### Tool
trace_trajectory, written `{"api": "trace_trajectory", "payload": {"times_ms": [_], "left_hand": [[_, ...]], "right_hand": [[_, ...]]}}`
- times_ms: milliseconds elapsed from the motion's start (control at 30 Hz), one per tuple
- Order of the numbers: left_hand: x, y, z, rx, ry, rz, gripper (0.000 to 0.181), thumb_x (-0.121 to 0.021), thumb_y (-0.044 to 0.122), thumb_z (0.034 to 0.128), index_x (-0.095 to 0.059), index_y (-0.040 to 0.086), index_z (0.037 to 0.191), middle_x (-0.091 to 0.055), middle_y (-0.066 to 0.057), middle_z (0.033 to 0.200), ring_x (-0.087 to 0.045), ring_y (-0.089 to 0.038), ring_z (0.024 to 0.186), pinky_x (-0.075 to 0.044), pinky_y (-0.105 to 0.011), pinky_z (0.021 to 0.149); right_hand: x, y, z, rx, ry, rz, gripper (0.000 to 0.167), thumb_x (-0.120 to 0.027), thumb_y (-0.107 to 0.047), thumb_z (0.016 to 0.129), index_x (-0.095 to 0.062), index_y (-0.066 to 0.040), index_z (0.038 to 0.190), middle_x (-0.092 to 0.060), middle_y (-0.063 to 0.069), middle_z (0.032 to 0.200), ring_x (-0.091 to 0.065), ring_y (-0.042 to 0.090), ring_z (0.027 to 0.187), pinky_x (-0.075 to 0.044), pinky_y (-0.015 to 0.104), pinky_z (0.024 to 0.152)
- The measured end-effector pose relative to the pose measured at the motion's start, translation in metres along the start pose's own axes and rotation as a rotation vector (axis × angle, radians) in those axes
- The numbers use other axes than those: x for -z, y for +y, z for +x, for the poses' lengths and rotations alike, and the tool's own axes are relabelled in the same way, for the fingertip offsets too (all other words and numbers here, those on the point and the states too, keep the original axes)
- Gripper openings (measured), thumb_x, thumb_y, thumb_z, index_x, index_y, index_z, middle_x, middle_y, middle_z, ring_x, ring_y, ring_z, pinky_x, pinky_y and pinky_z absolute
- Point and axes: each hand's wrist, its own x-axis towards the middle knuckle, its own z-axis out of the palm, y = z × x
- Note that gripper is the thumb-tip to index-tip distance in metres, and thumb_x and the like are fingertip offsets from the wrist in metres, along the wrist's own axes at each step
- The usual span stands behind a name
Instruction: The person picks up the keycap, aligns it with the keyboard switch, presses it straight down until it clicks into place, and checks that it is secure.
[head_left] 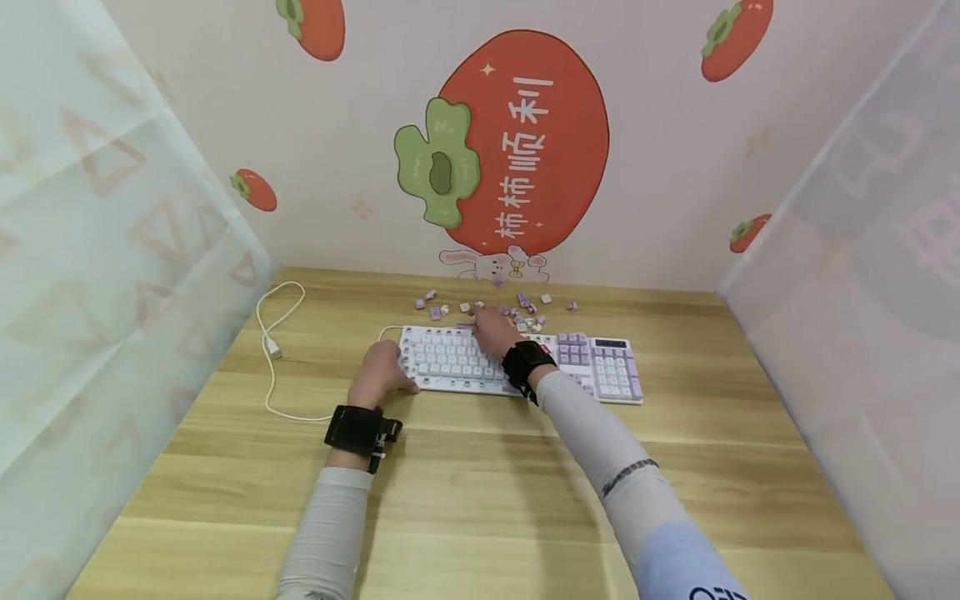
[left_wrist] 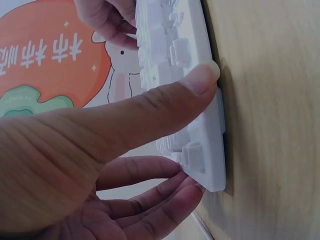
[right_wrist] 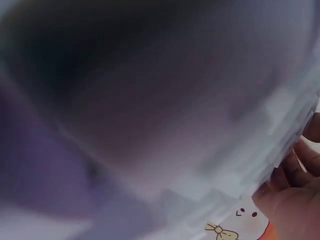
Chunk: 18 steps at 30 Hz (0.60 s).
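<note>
White plastic is sitting in the grip of the left hand (head_left: pixel 375 371): the thumb is pressing on the near side of the keyboard (head_left: pixel 453 360) while the fingers are bending round its left end. White keycaps (head_left: pixel 450 368) are covering its middle, lavender keycaps (head_left: pixel 573 352) are colouring the right part, and a small dark display (head_left: pixel 610 343) is sitting by its far right corner. The right hand (head_left: pixel 497 333) is bending over the back row, its sleeve (head_left: pixel 600 437) slanting in from the table's near right; whether the fingers are pinching anything, I cannot tell. The keyboard is lying lengthwise near the far edge of the table (head_left: pixel 465 483). Loose keycaps (head_left: pixel 522 298) are lying between it and that edge. Toward the far left corner, a white cable (head_left: pixel 307 418) is looping, its plug (head_left: pixel 273 348) resting nearby.
</note>
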Motion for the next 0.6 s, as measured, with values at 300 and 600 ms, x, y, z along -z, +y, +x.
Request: {"api": "trace_trajectory", "payload": {"times_ms": [300,600], "left_hand": [[-0.006,0.0,0.0,-0.01,-0.028,0.013,0.064,-0.096,0.012,0.063,-0.061,-0.014,0.11,-0.06,-0.019,0.097,-0.05,-0.028,0.084,-0.049,-0.041,0.078],[0.002,0.003,0.002,-0.03,-0.034,0.036,0.065,-0.095,0.011,0.064,-0.057,-0.013,0.111,-0.056,-0.017,0.096,-0.05,-0.029,0.086,-0.048,-0.041,0.077]], "right_hand": [[-0.002,0.004,-0.005,0.037,0.053,-0.062,0.026,-0.052,-0.007,0.105,-0.07,-0.005,0.124,-0.067,0.014,0.122,-0.059,0.028,0.117,-0.046,0.041,0.104],[0.005,0.0,-0.014,0.086,0.16,0.033,0.021,-0.064,-0.005,0.099,-0.074,-0.006,0.117,-0.072,0.009,0.114,-0.066,0.023,0.106,-0.053,0.038,0.094]]}}
